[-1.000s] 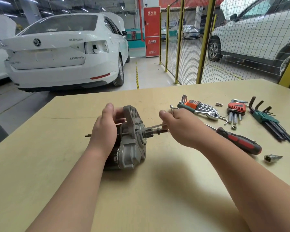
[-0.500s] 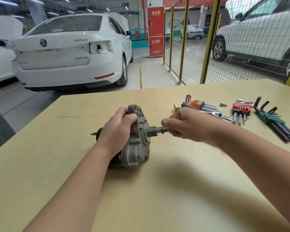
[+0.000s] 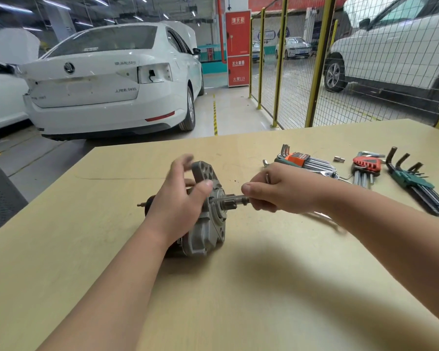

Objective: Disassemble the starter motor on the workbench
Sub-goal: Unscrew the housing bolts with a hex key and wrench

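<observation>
One wide wooden surface [image 3: 238, 300] is carrying everything, and the starter motor [image 3: 208, 231] is lying on its side near the middle, its pinion shaft [image 3: 230, 205] pointing toward 3 o'clock. Going by the cast nose housing and the dark body behind it, it is likely heavy, rigid and prone to rolling. It is asking for a firm hold round the body, not on the thin flange [image 3: 203, 171] or the shaft.

The left hand [image 3: 178, 198], reaching in from 7 o'clock, is lying over the body with its thumb pressing the flange face. Its fingers are blurred, lifted and spread, wrapping nothing. The right hand [image 3: 281, 193], at 3 o'clock of the motor, is curling tightly round a slim metal tool [image 3: 325, 219], and a thin rod from that fist is reaching the housing just above the shaft. What kind of tool it is, I cannot tell. Bare metal may be slipping under the fingers.

Toward 2 o'clock, well apart from the motor, a green hex key set [image 3: 411, 181], an orange hex key set [image 3: 299, 158] and a red hex key set [image 3: 366, 164] are lying. A small socket bit [image 3: 338, 159] is sitting between the orange and red ones.
</observation>
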`<state>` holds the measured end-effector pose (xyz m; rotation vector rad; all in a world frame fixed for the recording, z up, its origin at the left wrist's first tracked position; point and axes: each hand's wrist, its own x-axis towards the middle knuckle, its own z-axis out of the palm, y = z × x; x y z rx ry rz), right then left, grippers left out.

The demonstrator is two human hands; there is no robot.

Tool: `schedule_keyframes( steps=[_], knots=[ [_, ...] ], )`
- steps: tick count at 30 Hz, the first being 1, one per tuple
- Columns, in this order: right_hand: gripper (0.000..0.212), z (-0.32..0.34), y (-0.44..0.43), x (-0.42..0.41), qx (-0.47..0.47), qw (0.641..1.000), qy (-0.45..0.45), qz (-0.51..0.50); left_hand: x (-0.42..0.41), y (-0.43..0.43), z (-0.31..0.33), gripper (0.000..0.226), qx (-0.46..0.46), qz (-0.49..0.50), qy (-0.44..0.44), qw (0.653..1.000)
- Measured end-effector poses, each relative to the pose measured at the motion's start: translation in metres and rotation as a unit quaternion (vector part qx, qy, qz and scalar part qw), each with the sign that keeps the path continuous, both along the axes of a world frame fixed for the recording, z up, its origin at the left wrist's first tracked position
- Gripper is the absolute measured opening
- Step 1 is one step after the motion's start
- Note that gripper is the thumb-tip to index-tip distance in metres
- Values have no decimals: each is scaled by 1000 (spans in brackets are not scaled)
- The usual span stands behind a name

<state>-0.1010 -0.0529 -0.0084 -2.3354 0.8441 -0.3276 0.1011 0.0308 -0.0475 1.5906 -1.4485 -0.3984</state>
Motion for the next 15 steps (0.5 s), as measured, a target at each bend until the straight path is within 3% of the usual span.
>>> schedule_keyframes(
  steps=[3, 6, 9, 12, 15],
  knots=[
    [52, 11, -3, 6, 139, 989, 46, 25, -5, 5, -3, 68, -137, -23, -187, 973],
    [55, 16, -5, 12, 213, 976, 40, 33, -3, 3, -4, 32, -117, -72, -244, 960],
    [55, 18, -5, 11, 88, 992, 91, 31, 0, 1, -4, 14, -78, -99, -232, 965],
    [51, 15, -5, 8, -68, 989, 133, 21, -1, 0, -2, 16, -66, -97, -233, 965],
    [45, 11, -8, 8, -90, 990, 109, 11, -2, 1, -1, 20, -74, -97, -233, 965]
  ],
)
